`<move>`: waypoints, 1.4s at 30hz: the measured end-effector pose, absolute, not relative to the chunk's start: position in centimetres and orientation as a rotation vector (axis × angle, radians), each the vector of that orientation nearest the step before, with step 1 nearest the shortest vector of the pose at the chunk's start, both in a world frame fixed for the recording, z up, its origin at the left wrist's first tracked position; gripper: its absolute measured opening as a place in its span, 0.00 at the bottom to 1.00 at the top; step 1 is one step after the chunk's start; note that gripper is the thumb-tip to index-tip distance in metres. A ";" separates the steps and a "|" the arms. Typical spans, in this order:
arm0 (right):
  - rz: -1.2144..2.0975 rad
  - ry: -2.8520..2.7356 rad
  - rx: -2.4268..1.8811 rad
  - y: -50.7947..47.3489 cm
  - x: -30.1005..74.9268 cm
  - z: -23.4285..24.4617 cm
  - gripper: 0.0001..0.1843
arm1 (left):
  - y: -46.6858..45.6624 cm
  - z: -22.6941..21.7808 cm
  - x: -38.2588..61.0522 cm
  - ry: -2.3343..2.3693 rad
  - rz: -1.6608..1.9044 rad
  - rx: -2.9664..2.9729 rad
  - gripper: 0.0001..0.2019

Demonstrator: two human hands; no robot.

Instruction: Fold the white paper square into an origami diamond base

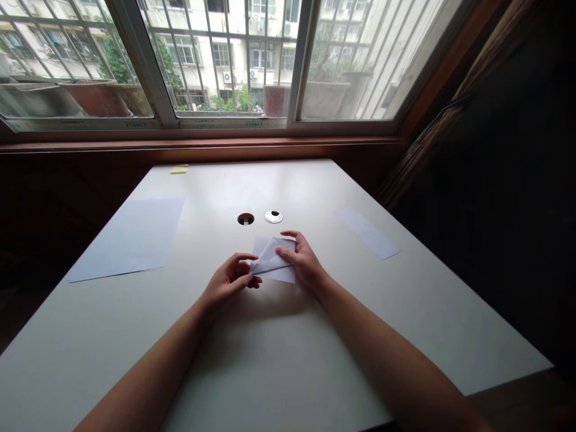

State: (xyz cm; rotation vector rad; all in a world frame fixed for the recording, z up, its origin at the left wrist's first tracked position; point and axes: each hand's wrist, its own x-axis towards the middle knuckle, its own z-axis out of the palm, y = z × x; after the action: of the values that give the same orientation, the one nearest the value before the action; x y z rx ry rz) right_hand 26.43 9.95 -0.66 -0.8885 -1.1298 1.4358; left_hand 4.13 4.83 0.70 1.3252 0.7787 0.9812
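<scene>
One thumb, on our right hand (310, 264), presses the folded paper (271, 260) against the fingers behind it; our left hand (228, 279) closes narrowly on its pointed left end, how tightly we cannot tell. For true layers, we would do well to hold the right grip steady and touch the left end lightly. The paper is over the middle of the white surface (279, 360), apparently raised, below the round hole (245, 219) and silver ring (268, 219). Outward, a large sheet (130, 240) lies by the left edge, a narrow strip (369, 234) near the right edge, yellow notes (179, 170) by the far left corner.
</scene>
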 end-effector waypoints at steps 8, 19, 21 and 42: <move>1.437 -1.133 -0.892 9.9 26.5 -0.6 0.28 | 4.8 0.7 4.2 0.785 0.984 1.312 0.20; 1.478 -1.119 -0.871 9.6 26.4 -0.2 0.28 | 4.7 0.7 4.4 0.833 0.978 1.361 0.22; 1.501 -1.137 -0.862 9.5 26.4 0.1 0.29 | 4.8 0.5 4.5 0.843 0.989 1.333 0.24; 1.561 -1.230 -0.936 9.9 27.1 0.4 0.28 | 4.9 0.5 4.6 0.816 0.902 1.303 0.46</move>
State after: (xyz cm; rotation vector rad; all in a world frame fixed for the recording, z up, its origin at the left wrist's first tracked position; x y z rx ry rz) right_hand 27.10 9.92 0.40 -0.9356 -1.2304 1.5609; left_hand 4.56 4.86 0.50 1.3028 0.8158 0.9024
